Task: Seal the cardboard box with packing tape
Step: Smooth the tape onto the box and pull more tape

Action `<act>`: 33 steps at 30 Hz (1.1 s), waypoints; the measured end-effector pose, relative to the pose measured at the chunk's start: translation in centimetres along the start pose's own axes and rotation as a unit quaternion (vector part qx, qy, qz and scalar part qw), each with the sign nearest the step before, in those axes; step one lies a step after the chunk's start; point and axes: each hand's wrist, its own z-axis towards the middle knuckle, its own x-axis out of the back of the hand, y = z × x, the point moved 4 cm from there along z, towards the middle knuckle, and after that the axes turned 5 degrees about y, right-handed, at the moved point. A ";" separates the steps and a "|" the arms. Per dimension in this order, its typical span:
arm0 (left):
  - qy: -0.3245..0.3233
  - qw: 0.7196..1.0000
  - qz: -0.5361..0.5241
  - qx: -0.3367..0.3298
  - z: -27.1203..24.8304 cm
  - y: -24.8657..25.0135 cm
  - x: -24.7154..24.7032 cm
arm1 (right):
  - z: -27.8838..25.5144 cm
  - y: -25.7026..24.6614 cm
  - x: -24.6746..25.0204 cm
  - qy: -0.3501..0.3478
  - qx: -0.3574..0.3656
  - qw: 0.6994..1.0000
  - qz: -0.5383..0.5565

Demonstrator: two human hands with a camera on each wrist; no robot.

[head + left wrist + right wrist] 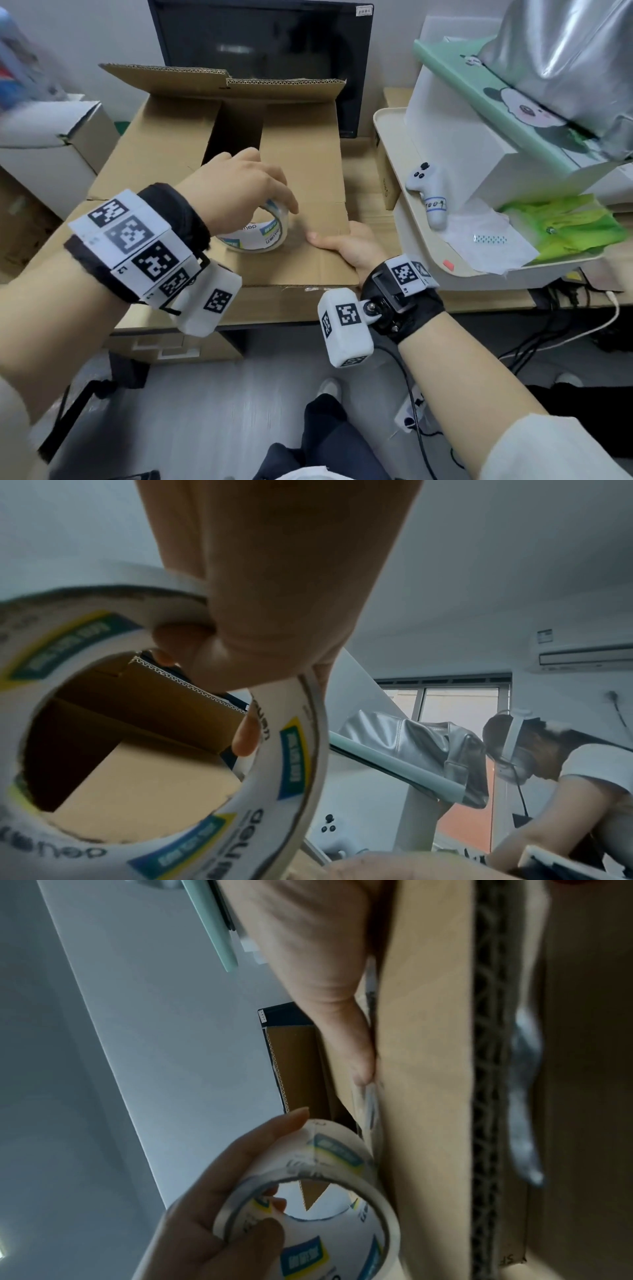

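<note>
The left hand (239,192) grips the roll of clear packing tape with a white printed core (255,233), fingers curled over its outer rim and the thumb inside the core, as the left wrist view shows. The roll rests on the near flap of the brown corrugated cardboard box (308,192), directly beneath that hand. The right hand (346,246) lies just right of the roll at the near right corner of the same flap: the thumb presses flat on the top surface and the remaining fingers wrap under the edge, so this hand holds the flap. The two hands are near each other but apart. Beyond the left hand, the far flaps stand upright and a dark gap shows between the two inner flaps. The box sits on the wooden table (373,205), which extends to the right of the right hand
</note>
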 end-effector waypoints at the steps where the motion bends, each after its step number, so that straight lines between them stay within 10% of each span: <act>1: 0.003 1.000 -0.009 -0.001 0.0 -0.3 0.0 | 0.1 0.1 0.1 0.001 0.002 1.000 0.000; 18: -0.080 0.989 0.110 -0.054 1.4 0.3 0.7 | 0.8 -0.5 0.7 -0.054 0.007 0.999 0.006; 26: -0.036 0.999 0.018 0.005 0.5 -0.8 -0.3 | 4.8 5.0 5.6 0.090 -0.102 0.988 0.075; 33: -0.020 0.998 -0.029 0.049 1.0 -0.5 -0.4 | 6.8 9.0 7.6 0.226 -0.069 0.928 -0.287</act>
